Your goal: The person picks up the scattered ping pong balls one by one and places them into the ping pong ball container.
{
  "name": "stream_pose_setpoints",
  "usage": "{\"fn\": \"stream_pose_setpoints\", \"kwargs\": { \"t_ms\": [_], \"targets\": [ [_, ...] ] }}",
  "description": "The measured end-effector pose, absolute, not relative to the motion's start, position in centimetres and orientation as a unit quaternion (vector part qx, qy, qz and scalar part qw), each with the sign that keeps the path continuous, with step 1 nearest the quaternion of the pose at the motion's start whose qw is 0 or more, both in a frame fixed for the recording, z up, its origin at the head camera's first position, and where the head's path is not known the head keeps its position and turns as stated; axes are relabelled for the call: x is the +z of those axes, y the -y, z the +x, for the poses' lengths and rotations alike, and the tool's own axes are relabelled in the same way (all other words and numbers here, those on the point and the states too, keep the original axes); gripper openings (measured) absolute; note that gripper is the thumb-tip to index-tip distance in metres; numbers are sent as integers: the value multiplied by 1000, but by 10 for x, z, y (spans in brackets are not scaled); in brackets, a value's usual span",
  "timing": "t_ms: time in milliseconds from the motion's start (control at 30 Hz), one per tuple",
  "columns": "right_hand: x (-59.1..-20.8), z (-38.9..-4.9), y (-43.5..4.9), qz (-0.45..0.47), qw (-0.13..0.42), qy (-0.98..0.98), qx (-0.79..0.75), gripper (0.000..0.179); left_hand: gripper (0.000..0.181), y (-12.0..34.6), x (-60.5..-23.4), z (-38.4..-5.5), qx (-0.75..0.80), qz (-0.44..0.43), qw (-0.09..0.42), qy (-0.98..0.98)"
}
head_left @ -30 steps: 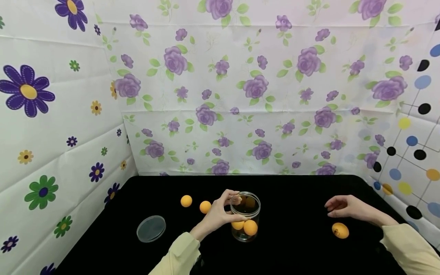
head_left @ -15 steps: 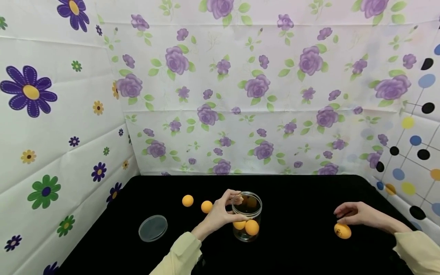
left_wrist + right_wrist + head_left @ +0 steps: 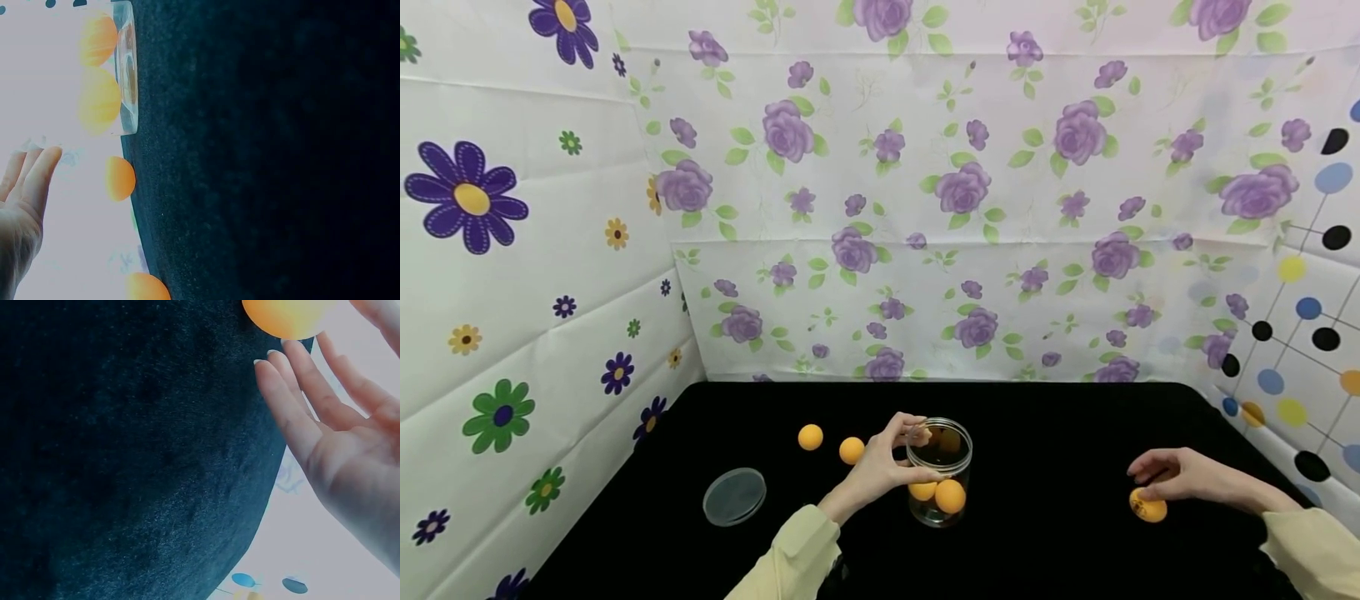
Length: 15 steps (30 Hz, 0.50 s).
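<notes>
Ball [image 3: 1150, 510] with dark print sits lower right in the head view, on black cloth [image 3: 1045, 542]. Change: a second ago the right hand [image 3: 1191, 475] hung clear above it; now the thumb laps its top edge. No visible lift, so I'd call it grasp stage, pickup not done. Right hand part-open, fingers loosely bent, no firm grip I can see. Left hand [image 3: 880, 462] unchanged: thumb and fingers curled round the upper left of the jar [image 3: 951, 471], lower center, mouth up. Two balls [image 3: 950, 497] show inside; two loose balls [image 3: 810, 437] left of it. Lid [image 3: 735, 497] off, lower left. Balls: smooth, matte orange, likely light, prone to roll. Jar: clear, cylindrical, ridged neck. Lid: translucent disc. Cloth: fuzzy nap in wrist views.
</notes>
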State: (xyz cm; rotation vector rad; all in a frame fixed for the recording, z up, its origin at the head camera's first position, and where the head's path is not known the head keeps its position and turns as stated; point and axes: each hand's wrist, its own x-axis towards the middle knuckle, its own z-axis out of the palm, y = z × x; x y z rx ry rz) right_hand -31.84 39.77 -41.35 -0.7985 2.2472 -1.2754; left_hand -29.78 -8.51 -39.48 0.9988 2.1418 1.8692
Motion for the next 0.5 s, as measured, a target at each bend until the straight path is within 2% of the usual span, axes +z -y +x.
{"fn": "stream_pose_setpoints", "kwargs": {
  "t_ms": [300, 500],
  "targets": [
    [-419, -318, -399, -310, 264, -771, -489, 35, 59, 85, -395, -298, 618, 331, 60, -711],
    [-419, -316, -396, -310, 275, -765, -493, 35, 59, 85, -396, -298, 618, 332, 61, -710]
  ]
}}
